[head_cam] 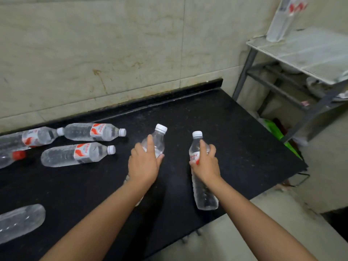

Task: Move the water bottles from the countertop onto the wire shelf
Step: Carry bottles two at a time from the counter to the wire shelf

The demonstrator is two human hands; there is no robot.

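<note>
My left hand grips a clear water bottle with a white cap, over the middle of the black countertop. My right hand grips a second clear bottle round its red-and-white label, cap pointing away from me. Several more bottles lie on their sides at the left, among them one at the back and one nearer. The wire shelf stands at the upper right with one upright bottle on it.
A tiled wall runs behind the counter. Below the shelf's top tier, grey bars and stored items show, with a green object in the gap beside the counter's right edge. Another bottle lies at the near left.
</note>
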